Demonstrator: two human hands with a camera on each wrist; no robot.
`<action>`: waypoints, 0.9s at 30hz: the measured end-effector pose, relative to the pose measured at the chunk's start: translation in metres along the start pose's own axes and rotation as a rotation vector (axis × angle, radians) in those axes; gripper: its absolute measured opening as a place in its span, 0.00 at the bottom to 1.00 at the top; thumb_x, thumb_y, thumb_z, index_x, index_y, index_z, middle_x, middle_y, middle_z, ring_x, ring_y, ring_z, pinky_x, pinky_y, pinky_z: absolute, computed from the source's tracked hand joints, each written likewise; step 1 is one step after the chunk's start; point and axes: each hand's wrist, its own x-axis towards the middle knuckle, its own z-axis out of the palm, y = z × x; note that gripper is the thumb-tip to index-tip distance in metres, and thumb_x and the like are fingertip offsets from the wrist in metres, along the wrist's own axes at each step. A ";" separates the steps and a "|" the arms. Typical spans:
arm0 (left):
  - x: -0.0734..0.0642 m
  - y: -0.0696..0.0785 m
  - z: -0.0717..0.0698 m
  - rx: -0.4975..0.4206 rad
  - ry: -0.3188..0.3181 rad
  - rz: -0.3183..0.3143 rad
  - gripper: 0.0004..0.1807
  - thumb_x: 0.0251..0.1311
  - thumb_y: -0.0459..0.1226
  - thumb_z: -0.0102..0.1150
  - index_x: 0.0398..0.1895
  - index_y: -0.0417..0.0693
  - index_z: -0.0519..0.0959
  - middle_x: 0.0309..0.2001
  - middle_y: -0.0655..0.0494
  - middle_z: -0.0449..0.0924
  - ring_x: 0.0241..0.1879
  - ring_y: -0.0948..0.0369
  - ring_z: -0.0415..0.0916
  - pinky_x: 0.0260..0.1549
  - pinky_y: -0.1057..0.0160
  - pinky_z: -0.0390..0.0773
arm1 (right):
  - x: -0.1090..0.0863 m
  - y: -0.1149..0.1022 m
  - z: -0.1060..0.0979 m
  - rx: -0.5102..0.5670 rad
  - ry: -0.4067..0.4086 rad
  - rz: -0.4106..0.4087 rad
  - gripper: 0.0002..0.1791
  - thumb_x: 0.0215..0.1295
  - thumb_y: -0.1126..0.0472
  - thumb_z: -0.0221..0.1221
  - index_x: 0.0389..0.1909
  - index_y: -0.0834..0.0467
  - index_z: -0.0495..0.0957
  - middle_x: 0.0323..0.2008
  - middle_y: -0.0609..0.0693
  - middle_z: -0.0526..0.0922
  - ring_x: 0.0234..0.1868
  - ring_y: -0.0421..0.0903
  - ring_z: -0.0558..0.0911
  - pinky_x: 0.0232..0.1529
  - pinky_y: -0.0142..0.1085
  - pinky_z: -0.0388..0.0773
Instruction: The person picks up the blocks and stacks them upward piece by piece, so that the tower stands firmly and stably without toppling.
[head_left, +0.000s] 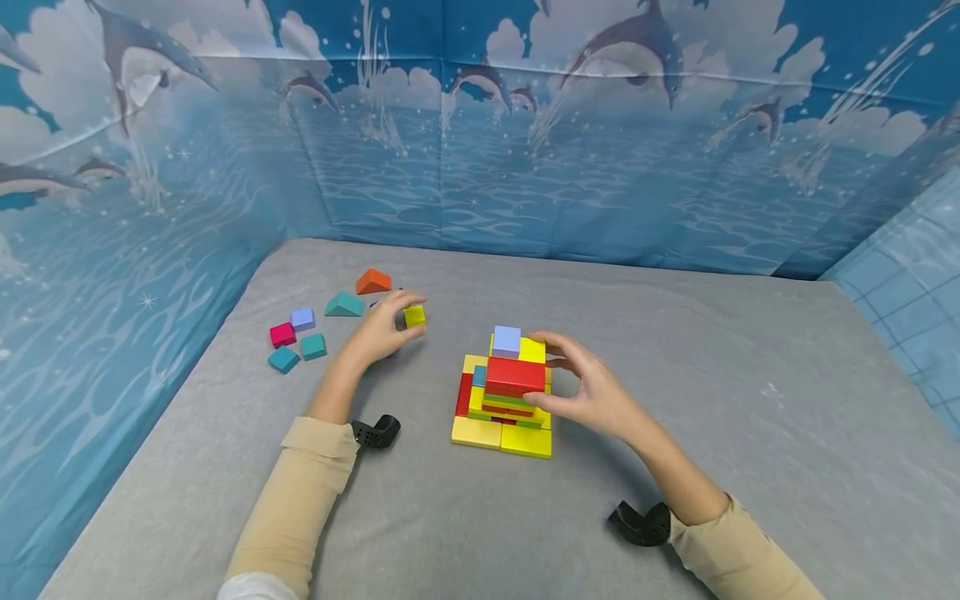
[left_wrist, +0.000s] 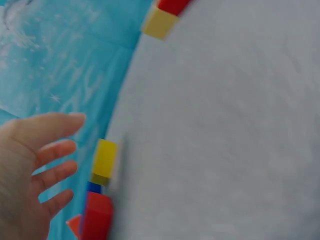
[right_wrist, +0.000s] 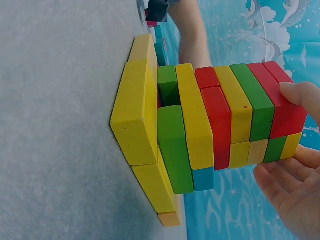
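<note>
A tower of stacked wooden blocks (head_left: pixel 514 377) stands mid-table, with a red block near its top and a small lavender block (head_left: pixel 507 342) uppermost in the head view. My right hand (head_left: pixel 581 385) holds the tower's upper part from the right, thumb on the red block (right_wrist: pixel 271 107) and fingers at another side. To the left, my left hand (head_left: pixel 385 327) reaches over the table with thumb and fingers spread, holding nothing. Just beyond its fingertips is a yellow block (left_wrist: pixel 104 159), beside a red block (left_wrist: pixel 97 216) in the left wrist view.
Left of my left hand lie a teal triangle (head_left: pixel 345 305), an orange triangle (head_left: pixel 373 282), a crimson block (head_left: pixel 282 335), a lavender block (head_left: pixel 303 318) and teal blocks (head_left: pixel 312 347). A dolphin-print curtain (head_left: pixel 480 167) borders the grey table (head_left: pixel 712 350).
</note>
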 end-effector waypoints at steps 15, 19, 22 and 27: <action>0.000 -0.020 0.016 0.122 0.088 -0.089 0.23 0.55 0.38 0.62 0.54 0.41 0.74 0.52 0.44 0.72 0.55 0.47 0.65 0.59 0.46 0.56 | 0.000 0.000 -0.001 -0.005 -0.006 0.014 0.36 0.49 0.72 0.65 0.59 0.70 0.61 0.58 0.61 0.66 0.55 0.53 0.69 0.51 0.26 0.69; 0.000 -0.020 0.018 0.080 0.135 -0.076 0.21 0.55 0.37 0.62 0.52 0.41 0.75 0.49 0.45 0.73 0.52 0.49 0.68 0.57 0.47 0.59 | 0.000 0.000 -0.001 -0.003 -0.007 0.013 0.36 0.49 0.72 0.65 0.59 0.70 0.61 0.58 0.61 0.66 0.55 0.53 0.69 0.51 0.25 0.69; 0.000 -0.015 0.019 -0.038 0.191 -0.052 0.20 0.53 0.35 0.63 0.51 0.39 0.76 0.48 0.45 0.73 0.48 0.50 0.71 0.54 0.50 0.66 | 0.000 0.001 -0.001 0.001 -0.006 0.007 0.36 0.49 0.71 0.65 0.60 0.70 0.61 0.58 0.61 0.66 0.55 0.53 0.69 0.51 0.24 0.68; 0.003 0.017 0.014 -0.287 0.267 0.057 0.19 0.52 0.32 0.63 0.49 0.37 0.77 0.46 0.45 0.73 0.44 0.49 0.71 0.48 0.50 0.72 | 0.000 0.000 -0.001 0.012 0.002 0.006 0.36 0.49 0.71 0.65 0.60 0.69 0.61 0.57 0.60 0.66 0.55 0.53 0.69 0.52 0.30 0.71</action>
